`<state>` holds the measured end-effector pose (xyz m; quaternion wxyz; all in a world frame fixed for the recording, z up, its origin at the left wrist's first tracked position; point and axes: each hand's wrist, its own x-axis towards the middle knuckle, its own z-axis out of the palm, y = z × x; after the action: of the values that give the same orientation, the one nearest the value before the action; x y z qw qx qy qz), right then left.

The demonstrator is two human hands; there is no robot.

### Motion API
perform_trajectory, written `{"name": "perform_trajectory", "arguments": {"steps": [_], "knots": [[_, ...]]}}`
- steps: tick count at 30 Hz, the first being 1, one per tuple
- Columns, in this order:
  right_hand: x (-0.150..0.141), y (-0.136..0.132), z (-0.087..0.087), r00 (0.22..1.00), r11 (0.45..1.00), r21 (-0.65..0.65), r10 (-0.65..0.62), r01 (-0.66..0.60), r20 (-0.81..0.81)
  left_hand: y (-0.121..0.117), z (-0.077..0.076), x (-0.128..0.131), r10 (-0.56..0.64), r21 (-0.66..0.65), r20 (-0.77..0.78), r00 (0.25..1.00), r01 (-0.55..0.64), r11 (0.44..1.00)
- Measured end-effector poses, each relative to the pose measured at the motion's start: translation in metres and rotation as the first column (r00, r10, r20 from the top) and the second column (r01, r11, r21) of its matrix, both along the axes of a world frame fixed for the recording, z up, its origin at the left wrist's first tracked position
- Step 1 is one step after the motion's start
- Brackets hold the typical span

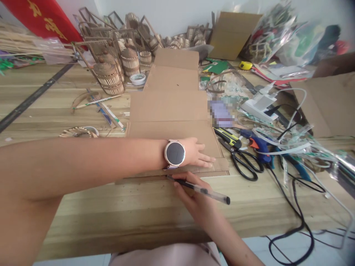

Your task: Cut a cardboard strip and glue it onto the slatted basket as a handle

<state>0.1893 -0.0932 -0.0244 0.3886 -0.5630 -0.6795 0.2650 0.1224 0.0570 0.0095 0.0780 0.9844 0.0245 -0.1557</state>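
Note:
A long unfolded piece of brown cardboard [169,105] lies on the wooden table, reaching from near its front edge toward the back. Across its near end stretches my left arm, with a round watch [175,153] at the wrist. My left hand [196,153] lies flat, fingers extended, pressing on the cardboard and on a narrow cardboard strip [219,165]. Just below it, my right hand [195,194] grips a black-capped clear pen [205,191] between thumb and fingers. The pen's tip is by the near edge of the cardboard, under the watch; whether it touches is unclear.
Black-handled scissors [245,162], a yellow utility knife [229,137], a blue glue gun [257,144] and a white power strip [260,107] with cables crowd the right. Small bamboo baskets [107,79] stand at the back left, near a tape roll [138,78].

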Motion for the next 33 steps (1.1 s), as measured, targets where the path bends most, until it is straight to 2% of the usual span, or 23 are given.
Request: {"name": "perform_trajectory", "arguments": {"steps": [3, 7, 10, 11, 13, 14, 16, 18, 20, 22, 24, 27, 30, 33], "knots": [[0.022, -0.001, 0.002, 0.997, 0.998, -0.022, -0.061, 0.062, 0.036, 0.0, 0.002, 0.0, -0.022, -0.005, -0.016, 1.0, 0.022, 1.0], [0.087, -0.013, 0.008, 0.952, 0.969, -0.027, -0.234, 0.244, 0.197, 0.001, -0.002, -0.001, -0.061, 0.011, 0.011, 0.998, 0.061, 0.998], [0.136, -0.029, 0.017, 0.803, 0.881, 0.129, -0.468, 0.455, 0.369, 0.003, -0.009, -0.002, -0.061, 0.02, 0.081, 0.995, 0.059, 0.998], [0.146, -0.034, 0.021, 0.73, 0.832, 0.186, -0.55, 0.523, 0.406, 0.004, -0.011, -0.002, -0.066, 0.024, 0.108, 0.992, 0.064, 0.998], [0.152, -0.04, 0.026, 0.643, 0.774, 0.22, -0.62, 0.593, 0.45, 0.004, -0.014, -0.001, -0.091, 0.04, 0.13, 0.987, 0.087, 0.995], [0.149, -0.039, 0.027, 0.642, 0.78, 0.231, -0.614, 0.581, 0.459, 0.004, -0.014, -0.001, -0.106, 0.054, 0.118, 0.987, 0.1, 0.994], [0.137, -0.032, 0.024, 0.706, 0.849, 0.26, -0.527, 0.46, 0.473, 0.003, -0.011, -0.001, -0.122, 0.082, 0.065, 0.99, 0.116, 0.99], [0.123, -0.018, 0.017, 0.81, 0.951, 0.222, -0.3, 0.215, 0.503, 0.001, -0.005, -0.003, -0.123, 0.119, 0.017, 0.992, 0.12, 0.986], [0.113, -0.001, 0.009, 0.842, 0.984, 0.18, -0.111, 0.017, 0.527, 0.0, 0.004, -0.009, -0.117, 0.178, -0.002, 0.993, 0.116, 0.977], [0.109, 0.013, 0.004, 0.829, 0.985, 0.14, 0.005, -0.1, 0.559, 0.0, 0.013, -0.023, -0.082, 0.239, -0.003, 0.997, 0.08, 0.968], [0.11, 0.021, 0.002, 0.81, 0.979, 0.12, 0.067, -0.167, 0.583, -0.002, 0.02, -0.046, 0.013, 0.271, 0.021, 1.0, -0.018, 0.962], [0.114, 0.025, -0.001, 0.811, 0.97, 0.13, 0.095, -0.206, 0.577, -0.008, 0.025, -0.091, 0.219, 0.231, 0.163, 0.962, -0.253, 0.939], [0.116, 0.029, -0.004, 0.828, 0.968, 0.14, 0.098, -0.207, 0.552, -0.023, 0.022, -0.138, 0.471, 0.083, 0.196, 0.86, -0.493, 0.866], [0.114, 0.037, -0.005, 0.829, 0.961, 0.14, 0.128, -0.24, 0.545, -0.039, 0.015, -0.174, 0.617, -0.017, 0.183, 0.766, -0.625, 0.781]]}}
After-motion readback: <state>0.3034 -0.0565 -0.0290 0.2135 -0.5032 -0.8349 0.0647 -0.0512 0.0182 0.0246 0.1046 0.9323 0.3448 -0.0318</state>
